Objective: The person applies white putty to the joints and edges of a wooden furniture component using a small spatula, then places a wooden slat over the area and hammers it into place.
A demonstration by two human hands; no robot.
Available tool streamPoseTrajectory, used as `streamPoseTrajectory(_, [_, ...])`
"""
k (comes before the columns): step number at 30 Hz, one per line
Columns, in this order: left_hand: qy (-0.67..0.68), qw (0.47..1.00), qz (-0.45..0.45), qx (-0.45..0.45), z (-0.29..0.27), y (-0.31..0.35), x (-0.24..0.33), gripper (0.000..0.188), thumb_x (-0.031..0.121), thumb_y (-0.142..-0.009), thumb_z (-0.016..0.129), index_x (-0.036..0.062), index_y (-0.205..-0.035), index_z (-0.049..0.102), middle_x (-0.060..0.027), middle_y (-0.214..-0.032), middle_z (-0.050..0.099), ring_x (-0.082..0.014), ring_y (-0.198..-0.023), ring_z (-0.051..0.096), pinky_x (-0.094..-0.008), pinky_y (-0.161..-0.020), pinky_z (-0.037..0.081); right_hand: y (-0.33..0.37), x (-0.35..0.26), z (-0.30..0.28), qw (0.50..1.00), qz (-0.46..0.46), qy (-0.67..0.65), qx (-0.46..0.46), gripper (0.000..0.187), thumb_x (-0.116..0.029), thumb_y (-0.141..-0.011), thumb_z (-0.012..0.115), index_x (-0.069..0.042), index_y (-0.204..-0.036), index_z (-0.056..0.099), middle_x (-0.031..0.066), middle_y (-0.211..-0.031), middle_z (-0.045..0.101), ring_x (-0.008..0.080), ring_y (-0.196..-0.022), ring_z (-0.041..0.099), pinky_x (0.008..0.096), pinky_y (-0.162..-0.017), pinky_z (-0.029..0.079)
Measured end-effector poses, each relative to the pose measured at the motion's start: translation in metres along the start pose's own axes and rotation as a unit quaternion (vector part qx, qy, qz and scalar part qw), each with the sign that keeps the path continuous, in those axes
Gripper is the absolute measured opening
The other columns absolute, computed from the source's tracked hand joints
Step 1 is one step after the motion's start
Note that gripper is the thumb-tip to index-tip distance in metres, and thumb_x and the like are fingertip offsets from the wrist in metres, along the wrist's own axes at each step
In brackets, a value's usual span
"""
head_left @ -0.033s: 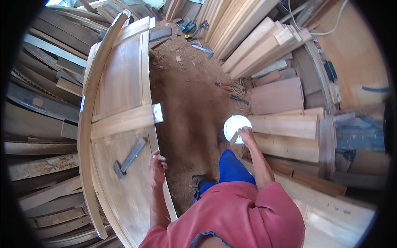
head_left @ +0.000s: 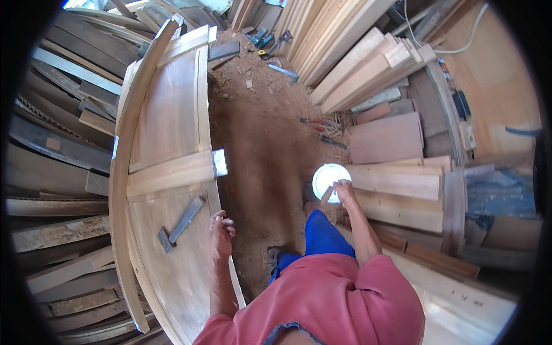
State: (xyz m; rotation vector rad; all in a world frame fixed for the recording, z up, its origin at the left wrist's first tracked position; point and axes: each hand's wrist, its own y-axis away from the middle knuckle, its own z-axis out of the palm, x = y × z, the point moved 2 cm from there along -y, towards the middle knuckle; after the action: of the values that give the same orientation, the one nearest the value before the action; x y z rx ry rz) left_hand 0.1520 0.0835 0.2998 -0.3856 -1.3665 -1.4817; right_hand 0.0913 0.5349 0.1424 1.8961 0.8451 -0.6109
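My right hand (head_left: 345, 192) is closed round a thin flat wooden stick (head_left: 326, 195), tilted over a round white tub (head_left: 330, 174). The stick's lower end lies across the tub's near edge; I cannot tell whether it touches what is inside. My left hand (head_left: 222, 231) hovers by the right edge of a large panelled wooden door (head_left: 167, 121), its fingers curled. Whether anything is pinched in them is hidden. On the door's near panel, left of that hand, lies a hammer (head_left: 181, 224) with a dark head.
A long curved wooden strip (head_left: 121, 167) runs along the door's left side. Stacked boards (head_left: 397, 178) crowd the right, and offcuts (head_left: 63, 230) the left. Pliers (head_left: 322, 123), a yellow tape measure (head_left: 262, 53) and shavings lie on the dirt floor (head_left: 259, 149).
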Motion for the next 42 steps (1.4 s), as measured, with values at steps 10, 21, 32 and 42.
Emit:
streamPoseTrajectory(10, [0.045, 0.999, -0.027, 0.001, 0.116, -0.095, 0.042, 0.035, 0.032, -0.104, 0.048, 0.0047, -0.124, 0.051, -0.0043, -0.082, 0.06, -0.009, -0.064, 0.054, -0.0227, -0.057, 0.043, -0.105, -0.039, -0.048, 0.995, 0.096, -0.027, 0.028, 0.02, -0.015, -0.076, 0.062, -0.004, -0.061, 0.059, 0.0068, -0.062, 0.058, 0.0173, -0.057, 0.051, 0.0356, -0.053, 0.038])
streamPoseTrajectory(21, [-0.024, 0.999, -0.041, -0.027, 0.144, -0.245, 0.093, 0.037, 0.035, -0.104, 0.047, 0.0041, -0.124, 0.053, -0.0032, -0.081, 0.061, -0.0082, -0.06, 0.053, -0.0228, -0.054, 0.042, -0.219, -0.084, -0.072, 0.993, 0.083, 0.03, 0.078, 0.017, -0.019, -0.069, 0.061, -0.003, -0.061, 0.062, 0.0083, -0.062, 0.058, 0.0194, -0.06, 0.054, 0.037, -0.055, 0.042])
streamPoseTrajectory(32, [-0.055, 0.998, -0.042, 0.013, 0.19, -0.315, 0.107, 0.034, 0.033, -0.105, 0.047, 0.0039, -0.122, 0.053, -0.0058, -0.08, 0.062, -0.0088, -0.058, 0.053, -0.0221, -0.051, 0.042, -0.358, -0.199, -0.032, 0.996, 0.082, -0.015, 0.037, 0.022, -0.017, -0.084, 0.062, 0.001, -0.072, 0.065, 0.0092, -0.067, 0.062, 0.0187, -0.062, 0.057, 0.0365, -0.058, 0.043])
streamPoseTrajectory(42, [-0.106, 0.977, -0.147, 0.11, 0.204, -0.336, 0.05, 0.034, 0.031, -0.105, 0.046, 0.0048, -0.125, 0.05, -0.0039, -0.082, 0.065, -0.0085, -0.061, 0.057, -0.0225, -0.055, 0.044, -0.537, -0.239, 0.051, 0.998, -0.029, 0.041, -0.032, 0.022, -0.021, -0.078, 0.062, -0.006, -0.064, 0.056, 0.0056, -0.067, 0.054, 0.0177, -0.064, 0.049, 0.036, -0.058, 0.038])
